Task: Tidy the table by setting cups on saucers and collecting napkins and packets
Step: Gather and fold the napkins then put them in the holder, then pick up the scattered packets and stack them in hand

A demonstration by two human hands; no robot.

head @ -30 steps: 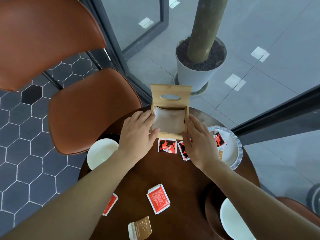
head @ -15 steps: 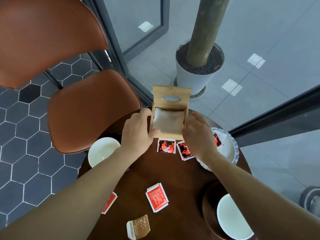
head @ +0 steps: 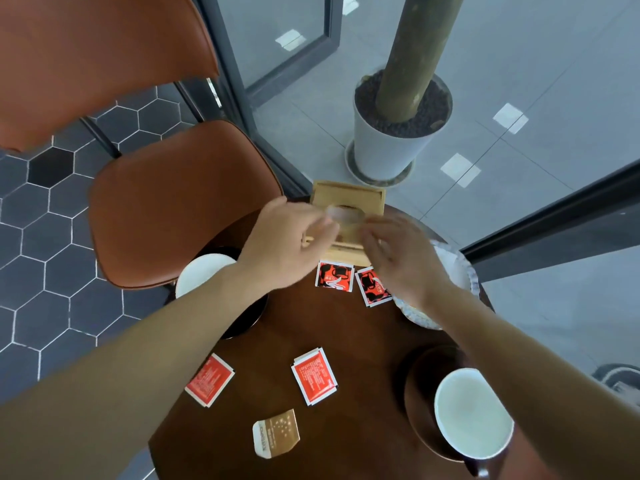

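Note:
A wooden napkin box [head: 349,197] stands at the far edge of the round dark table [head: 349,327]. Its slotted lid is tilted down over the napkins. My left hand [head: 287,244], blurred, has its fingers curled on the lid's left edge. Fingers spread, my right hand [head: 398,258] rests on the box's right side. Two red-and-black packets [head: 334,276] lie just in front of the box. Nearer me lie two red packets [head: 314,375] and a gold packet [head: 276,434]. One white cup [head: 204,271] sits on a dark saucer [head: 242,317] at the left, another cup [head: 472,412] on a brown saucer [head: 415,386] at the right.
A white scalloped plate [head: 457,271] lies at the table's right edge, partly under my right wrist. A brown chair [head: 173,202] stands against the table's left side. Beyond the glass stands a white plant pot [head: 391,147].
The upright lid has come down over the napkins. Both hands moved from pressing the napkins inside the box to the lid and sides. The view shifted closer.

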